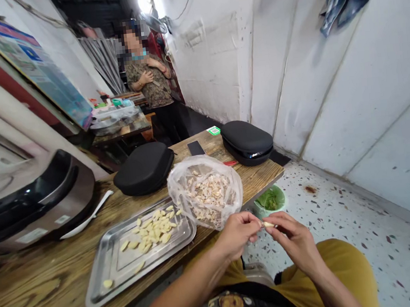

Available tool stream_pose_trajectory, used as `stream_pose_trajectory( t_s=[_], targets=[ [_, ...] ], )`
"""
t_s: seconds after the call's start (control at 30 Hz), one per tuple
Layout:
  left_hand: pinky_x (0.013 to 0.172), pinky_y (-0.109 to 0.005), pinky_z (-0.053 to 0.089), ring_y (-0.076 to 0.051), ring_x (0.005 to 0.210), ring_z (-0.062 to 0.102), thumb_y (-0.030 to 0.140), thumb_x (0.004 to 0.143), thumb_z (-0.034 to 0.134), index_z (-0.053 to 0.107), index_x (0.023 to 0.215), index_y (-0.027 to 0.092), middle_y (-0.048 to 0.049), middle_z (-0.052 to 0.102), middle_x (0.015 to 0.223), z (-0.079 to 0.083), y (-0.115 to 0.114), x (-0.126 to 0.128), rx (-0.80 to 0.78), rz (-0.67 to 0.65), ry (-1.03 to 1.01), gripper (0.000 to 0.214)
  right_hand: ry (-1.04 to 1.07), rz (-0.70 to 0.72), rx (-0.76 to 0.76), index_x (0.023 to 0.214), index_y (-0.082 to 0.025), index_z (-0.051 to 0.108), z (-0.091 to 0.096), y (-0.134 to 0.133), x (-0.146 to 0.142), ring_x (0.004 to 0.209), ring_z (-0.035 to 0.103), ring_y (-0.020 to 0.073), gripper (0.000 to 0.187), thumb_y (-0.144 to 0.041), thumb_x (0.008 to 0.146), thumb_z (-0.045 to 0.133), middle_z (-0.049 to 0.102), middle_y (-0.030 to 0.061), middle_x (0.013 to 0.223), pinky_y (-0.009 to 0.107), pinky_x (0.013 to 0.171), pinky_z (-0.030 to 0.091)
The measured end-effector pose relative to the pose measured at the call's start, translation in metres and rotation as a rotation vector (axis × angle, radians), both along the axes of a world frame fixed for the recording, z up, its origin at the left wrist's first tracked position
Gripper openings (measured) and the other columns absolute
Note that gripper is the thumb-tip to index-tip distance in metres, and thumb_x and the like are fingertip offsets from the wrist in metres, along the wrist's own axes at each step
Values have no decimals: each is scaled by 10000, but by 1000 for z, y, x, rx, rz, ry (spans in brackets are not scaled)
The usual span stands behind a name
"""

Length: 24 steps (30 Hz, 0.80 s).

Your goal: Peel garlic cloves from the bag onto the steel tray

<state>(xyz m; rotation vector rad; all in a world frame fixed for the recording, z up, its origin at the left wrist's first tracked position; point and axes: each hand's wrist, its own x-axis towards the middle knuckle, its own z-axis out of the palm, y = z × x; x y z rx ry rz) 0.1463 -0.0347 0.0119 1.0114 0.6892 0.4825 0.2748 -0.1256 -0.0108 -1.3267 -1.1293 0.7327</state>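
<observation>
A: How is the grip, please?
B: Both hands are closed, by the fingertips, on one garlic clove (269, 224). The right hand (294, 237) pinches its body; the left hand (237, 233) pinches at its end. Whether the left has flesh or only skin, I cannot tell.
A: Which step is this?
B: I would judge it is the peeling. The next move seems to call for a steady right pinch and a small pull by the left.
A: And how does the clove look?
B: Pale, cream in colour, partly covered by the fingers. It is in the air, beyond the edge of the bench (32, 293), near the plastic bag (177, 181) with papery skins (212, 192).
A: What is farther?
B: Just beside the bag, a metal tray (108, 261) carries peeled cloves (154, 231), mostly grouped loosely. Behind, a dark smartphone (196, 148) lies between two black cases (144, 168).
</observation>
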Motion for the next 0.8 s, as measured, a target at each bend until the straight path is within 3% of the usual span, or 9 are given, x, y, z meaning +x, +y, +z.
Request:
stream_pose_trajectory(
  t_s=[0.13,0.23,0.4,0.5,0.6,0.7,0.8],
  targets=[
    [417,-176,206,-17,421,355,165,592,632,539,591,105,11,526,546,-4,-4,1,-102,12,-37,111,695,16,-69,868,-218,677,-4,8,-2,649,479,102,169,-344,758,651,563,17,826,243,593,427],
    [425,-167,256,-27,441,376,171,606,626,528,609,109,-5,549,567,-6,-6,0,-137,16,-41,117,970,40,-76,860,-187,682,-7,10,0,661,474,98,198,-326,719,696,560,9,766,229,608,439],
    [443,-175,336,-49,490,439,293,712,629,541,781,126,-23,593,678,-1,-5,0,-195,15,-186,201,972,35,-83,888,-178,688,-5,7,1,681,505,109,213,-297,712,705,588,17,742,229,609,451],
    [500,-189,392,-62,546,507,317,674,703,567,932,115,-20,600,719,0,-5,3,-122,-8,-169,355,897,7,-90,899,-190,694,-3,7,0,683,520,120,225,-303,705,707,612,32,780,247,600,457],
    [510,-204,410,-100,585,559,310,622,746,606,895,104,-36,629,706,0,-9,7,72,12,-92,370,844,-3,-91,900,-192,699,-2,7,-2,690,525,127,222,-303,707,702,625,47,811,259,601,457],
    [490,-210,413,-100,533,539,341,680,688,640,740,112,-35,638,642,-3,-11,9,302,82,19,241,792,2,-98,928,-183,690,-1,7,-5,662,514,129,247,-323,724,685,609,42,748,271,592,449],
    [469,-203,401,-86,479,507,289,719,644,665,714,129,-20,632,620,-6,-10,7,531,113,127,161,740,-8,-111,903,-175,683,-1,5,-6,568,483,107,250,-317,698,710,574,9,633,254,541,416]
  ],
)
